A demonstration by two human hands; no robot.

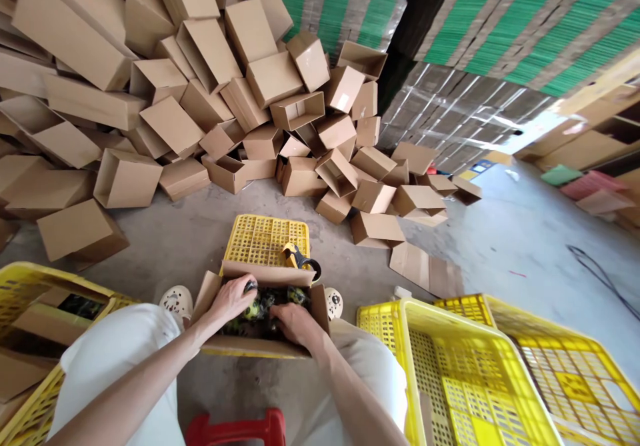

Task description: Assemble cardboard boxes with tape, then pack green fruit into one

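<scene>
Between my knees an open cardboard box [320, 306] rests on an upturned yellow plastic crate [267, 236]. Inside lie several plastic-wrapped items [299, 295], dark with yellow-green patches; their kind is unclear. My left hand [234, 303] is at the box's left side, its fingers curled round one dark, shiny wrapped item. Lower and to the right, my right hand [295, 321] reaches into the box with bent fingers among the items; the fingertips are partly hidden, and what they grip cannot be made out. A yellow-and-black tape dispenser [295, 256] lies on the crate beyond the far flap.
Many cardboard boxes [173, 125] are heaped ahead and to the left. Yellow crates [415, 313] stand at my right; another crate [30, 273] holding cardboard is at my left. A red stool [235, 429] is below me. Stacked green-and-brown cardboard [500, 26] rises behind.
</scene>
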